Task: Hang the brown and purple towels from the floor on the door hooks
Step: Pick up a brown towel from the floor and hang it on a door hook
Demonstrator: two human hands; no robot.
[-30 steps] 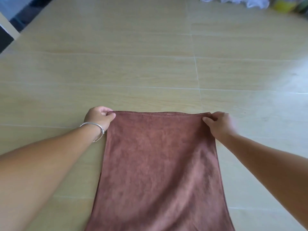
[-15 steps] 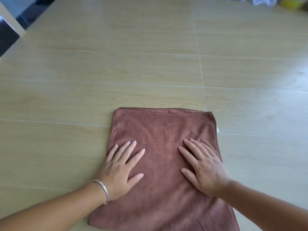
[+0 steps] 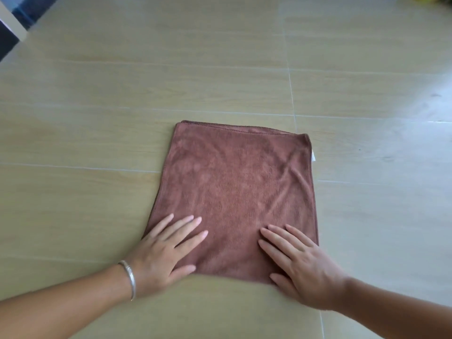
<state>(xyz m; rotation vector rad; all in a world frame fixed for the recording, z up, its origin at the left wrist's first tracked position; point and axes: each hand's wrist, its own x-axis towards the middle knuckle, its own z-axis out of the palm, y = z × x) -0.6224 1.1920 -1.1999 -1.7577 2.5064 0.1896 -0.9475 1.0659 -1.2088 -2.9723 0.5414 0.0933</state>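
Note:
The brown towel (image 3: 234,189) lies folded flat on the pale wood-look floor, roughly square, with a small white label at its right edge. My left hand (image 3: 166,253), a silver bangle on its wrist, presses flat on the towel's near left corner with straight, spread fingers. My right hand (image 3: 298,263) presses flat on the near right corner in the same way. No purple towel and no door hooks are in view.
The floor (image 3: 97,118) of long planks surrounds the towel. At the far left a white frame edge (image 3: 12,23) borders a dark area. A yellow object (image 3: 437,0) shows at the top right corner.
A second ago both hands pinched the towel's far corners and laid it down. Since then they have slid flat along the towel toward me, now resting on its near corners.

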